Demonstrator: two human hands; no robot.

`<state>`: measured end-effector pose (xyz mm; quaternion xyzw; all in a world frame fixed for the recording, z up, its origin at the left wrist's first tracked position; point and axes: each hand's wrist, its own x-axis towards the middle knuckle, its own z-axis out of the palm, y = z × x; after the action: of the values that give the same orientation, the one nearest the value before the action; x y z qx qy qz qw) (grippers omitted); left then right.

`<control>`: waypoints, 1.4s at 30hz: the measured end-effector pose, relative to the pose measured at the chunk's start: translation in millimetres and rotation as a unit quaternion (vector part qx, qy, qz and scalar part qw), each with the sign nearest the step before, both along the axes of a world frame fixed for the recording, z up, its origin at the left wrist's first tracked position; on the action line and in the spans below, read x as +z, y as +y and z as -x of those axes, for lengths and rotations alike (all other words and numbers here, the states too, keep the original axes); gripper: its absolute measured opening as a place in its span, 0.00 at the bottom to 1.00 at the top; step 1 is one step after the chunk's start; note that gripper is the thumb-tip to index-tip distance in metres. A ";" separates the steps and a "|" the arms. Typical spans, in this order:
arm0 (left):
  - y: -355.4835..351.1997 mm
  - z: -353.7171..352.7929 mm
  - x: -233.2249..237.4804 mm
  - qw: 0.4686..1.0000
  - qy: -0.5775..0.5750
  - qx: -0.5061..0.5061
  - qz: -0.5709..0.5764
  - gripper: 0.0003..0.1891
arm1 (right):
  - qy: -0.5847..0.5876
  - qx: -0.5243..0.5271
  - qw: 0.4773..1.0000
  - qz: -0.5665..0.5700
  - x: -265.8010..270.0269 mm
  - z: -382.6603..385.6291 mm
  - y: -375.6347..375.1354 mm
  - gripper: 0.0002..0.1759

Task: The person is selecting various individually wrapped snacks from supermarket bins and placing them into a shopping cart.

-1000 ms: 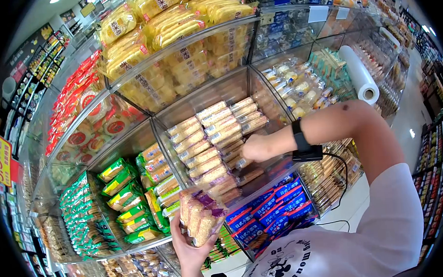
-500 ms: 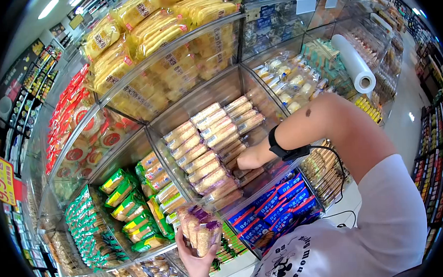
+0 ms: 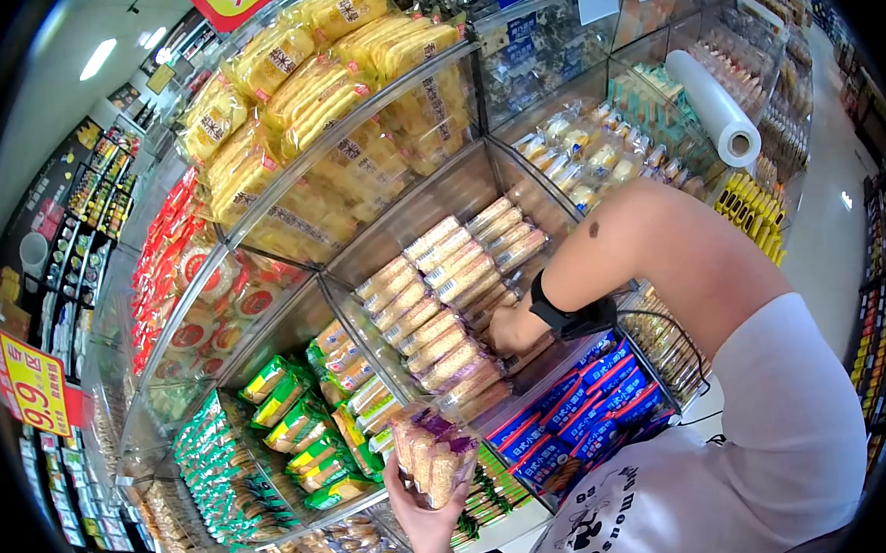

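My left hand (image 3: 428, 518), low in the middle, is closed around several clear-and-purple-wrapped snack bars (image 3: 434, 457), pale brown and coarse-looking. My right hand (image 3: 513, 329) reaches into a clear-walled bin, its fingers curled down against the right-hand row of packets. Whatever those fingers grip is hidden. Rows of similar wrapped snack bars (image 3: 428, 327) lie stacked in this bin, left of and behind my right hand. A black band (image 3: 565, 315) circles my right wrist.
Green-and-yellow packets (image 3: 295, 424) fill the bin to the left, blue packets (image 3: 590, 399) the one in front. Yellow snack packs (image 3: 322, 73) are piled behind a clear panel. A roll of plastic bags (image 3: 720, 112) stands at the right, a price sign (image 3: 36, 383) far left.
The view has shifted, so the shelves and both hands appear further right and slightly lower. My right hand's fingers now look more curled. The left hand keeps its snack bars.
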<state>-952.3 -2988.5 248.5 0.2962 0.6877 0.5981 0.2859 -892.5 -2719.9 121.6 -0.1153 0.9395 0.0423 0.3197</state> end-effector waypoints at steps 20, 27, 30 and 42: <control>-1.8 -3.3 -1.2 1.000 -0.018 -0.010 0.000 0.42 | 0.031 0.014 0.991 0.132 -8.2 4.4 26.2 0.13; 40.2 -2.1 13.3 0.996 0.052 -0.071 -0.008 0.43 | 0.069 -0.101 0.986 0.110 0.7 3.9 28.8 0.14; 68.0 2.1 26.6 0.974 0.194 -0.111 0.047 0.40 | 0.063 -0.223 0.968 0.098 45.6 -5.7 58.8 0.14; 196.2 -10.3 -31.0 0.841 0.464 -0.268 0.076 0.37 | 0.048 -0.625 0.666 0.404 125.7 -86.5 74.1 0.28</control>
<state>-942.0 -2792.2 217.4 0.6890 0.6772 0.2367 0.1036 -805.9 -2645.8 247.3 0.3831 0.7302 -0.5460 0.1481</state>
